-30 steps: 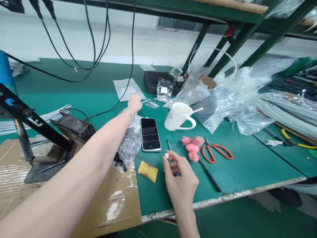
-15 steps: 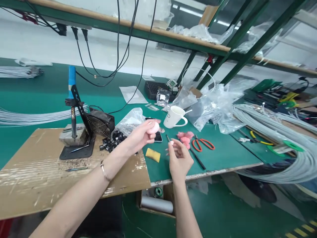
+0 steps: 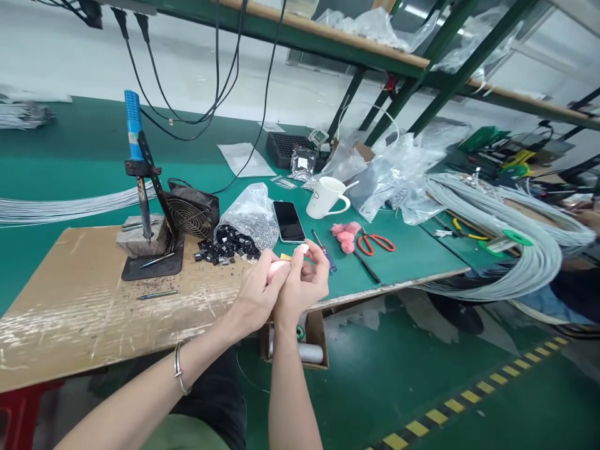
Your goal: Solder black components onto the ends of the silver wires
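Note:
My left hand [image 3: 255, 292] is closed around a smooth, rounded pale-pink thing [image 3: 277, 269], partly covered by the fingers; its kind is unclear. Pressed against it from the right is my right hand [image 3: 300, 284], fingers curled, with a small white piece [image 3: 304, 249] at the thumb and fingertips. Just behind the hands, a yellow sponge [image 3: 285, 257] is mostly hidden. A dark-screened phone [image 3: 289, 221] lies beyond them. To the right are a screwdriver [image 3: 328, 253], a soft pink bundle [image 3: 345, 236] and red-handled pliers [image 3: 375, 242].
A blue-handled soldering iron [image 3: 135, 134] stands in its holder beside a small fan [image 3: 192, 215] on the cardboard [image 3: 84, 312]. Black connectors [image 3: 229, 244] spill from a plastic bag. A white mug [image 3: 324, 199] stands behind; coiled grey cables [image 3: 529, 262] lie right.
My hands have come together, the right moving left to meet the left, which has lowered. The phone shows fully, the sponge is now mostly covered. The view has shifted.

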`<action>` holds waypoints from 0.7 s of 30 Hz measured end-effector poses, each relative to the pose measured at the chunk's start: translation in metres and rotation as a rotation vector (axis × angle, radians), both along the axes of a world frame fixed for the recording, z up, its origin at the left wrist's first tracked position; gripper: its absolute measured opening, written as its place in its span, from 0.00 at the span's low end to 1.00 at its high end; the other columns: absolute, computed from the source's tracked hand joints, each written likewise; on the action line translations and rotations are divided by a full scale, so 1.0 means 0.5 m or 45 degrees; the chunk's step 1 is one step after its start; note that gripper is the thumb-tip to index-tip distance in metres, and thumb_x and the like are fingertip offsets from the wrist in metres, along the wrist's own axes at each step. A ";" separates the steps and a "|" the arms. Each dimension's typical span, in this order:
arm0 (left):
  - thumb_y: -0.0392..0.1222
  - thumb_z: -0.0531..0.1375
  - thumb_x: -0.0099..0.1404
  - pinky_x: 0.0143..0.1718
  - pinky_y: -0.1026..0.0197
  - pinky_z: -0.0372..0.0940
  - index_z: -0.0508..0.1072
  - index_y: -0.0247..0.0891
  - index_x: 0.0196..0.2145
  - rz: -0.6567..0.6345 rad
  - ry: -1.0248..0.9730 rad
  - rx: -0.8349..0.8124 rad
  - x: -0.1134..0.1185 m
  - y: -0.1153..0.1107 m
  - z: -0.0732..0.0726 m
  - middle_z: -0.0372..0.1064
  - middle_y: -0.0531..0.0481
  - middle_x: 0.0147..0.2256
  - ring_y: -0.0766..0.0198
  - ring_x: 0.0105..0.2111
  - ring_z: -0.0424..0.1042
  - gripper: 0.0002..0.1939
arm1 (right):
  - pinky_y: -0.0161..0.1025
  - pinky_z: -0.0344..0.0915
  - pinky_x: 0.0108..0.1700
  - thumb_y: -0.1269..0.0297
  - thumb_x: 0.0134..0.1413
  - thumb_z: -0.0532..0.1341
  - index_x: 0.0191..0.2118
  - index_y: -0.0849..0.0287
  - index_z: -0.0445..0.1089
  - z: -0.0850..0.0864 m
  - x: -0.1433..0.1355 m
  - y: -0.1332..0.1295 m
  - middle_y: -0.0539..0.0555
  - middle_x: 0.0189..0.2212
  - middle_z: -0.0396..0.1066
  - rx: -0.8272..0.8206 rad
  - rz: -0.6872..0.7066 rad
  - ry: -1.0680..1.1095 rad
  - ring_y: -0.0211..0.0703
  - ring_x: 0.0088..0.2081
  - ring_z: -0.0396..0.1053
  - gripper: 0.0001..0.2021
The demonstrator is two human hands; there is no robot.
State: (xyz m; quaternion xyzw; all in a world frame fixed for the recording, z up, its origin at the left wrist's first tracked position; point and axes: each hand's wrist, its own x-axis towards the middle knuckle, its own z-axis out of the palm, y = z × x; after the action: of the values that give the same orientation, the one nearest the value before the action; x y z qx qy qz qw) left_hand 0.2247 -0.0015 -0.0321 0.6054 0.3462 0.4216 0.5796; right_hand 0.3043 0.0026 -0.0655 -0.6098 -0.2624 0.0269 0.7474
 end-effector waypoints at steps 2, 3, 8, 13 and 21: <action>0.47 0.59 0.74 0.36 0.60 0.55 0.64 0.40 0.32 0.026 -0.022 -0.019 -0.001 -0.005 -0.006 0.61 0.56 0.29 0.63 0.32 0.59 0.14 | 0.41 0.75 0.41 0.50 0.68 0.63 0.53 0.61 0.74 -0.005 -0.012 -0.004 0.60 0.46 0.78 0.014 -0.050 -0.023 0.40 0.35 0.76 0.19; 0.48 0.59 0.74 0.36 0.60 0.55 0.63 0.41 0.31 0.041 -0.039 -0.041 -0.001 -0.007 -0.010 0.59 0.57 0.29 0.64 0.31 0.58 0.15 | 0.41 0.76 0.41 0.50 0.68 0.63 0.53 0.60 0.74 -0.009 -0.018 -0.007 0.60 0.46 0.77 0.021 -0.065 -0.040 0.41 0.35 0.76 0.19; 0.57 0.60 0.72 0.30 0.63 0.53 0.58 0.41 0.27 0.052 -0.129 -0.228 0.005 -0.008 -0.027 0.53 0.58 0.26 0.67 0.27 0.53 0.23 | 0.42 0.77 0.41 0.52 0.68 0.64 0.52 0.59 0.74 -0.025 -0.036 -0.019 0.59 0.43 0.77 0.077 -0.096 -0.133 0.43 0.38 0.78 0.16; 0.68 0.63 0.65 0.24 0.65 0.52 0.60 0.41 0.27 -0.009 -0.212 -0.403 0.012 -0.010 -0.011 0.53 0.59 0.23 0.70 0.22 0.53 0.29 | 0.42 0.78 0.41 0.57 0.68 0.65 0.52 0.58 0.74 -0.031 -0.038 -0.029 0.59 0.42 0.77 0.157 -0.155 -0.247 0.44 0.39 0.78 0.13; 0.67 0.59 0.70 0.28 0.62 0.57 0.62 0.42 0.26 0.073 -0.114 -0.336 0.019 -0.020 0.009 0.56 0.58 0.22 0.67 0.24 0.59 0.28 | 0.49 0.77 0.44 0.61 0.66 0.68 0.48 0.56 0.76 -0.035 -0.015 -0.062 0.55 0.37 0.77 0.184 -0.207 -0.482 0.46 0.39 0.76 0.08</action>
State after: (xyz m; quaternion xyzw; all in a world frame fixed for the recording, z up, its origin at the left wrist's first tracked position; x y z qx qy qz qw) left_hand 0.2340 -0.0113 -0.0273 0.4944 0.3895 0.4152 0.6568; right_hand 0.2969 -0.0286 -0.0831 -0.5678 -0.3494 -0.1673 0.7263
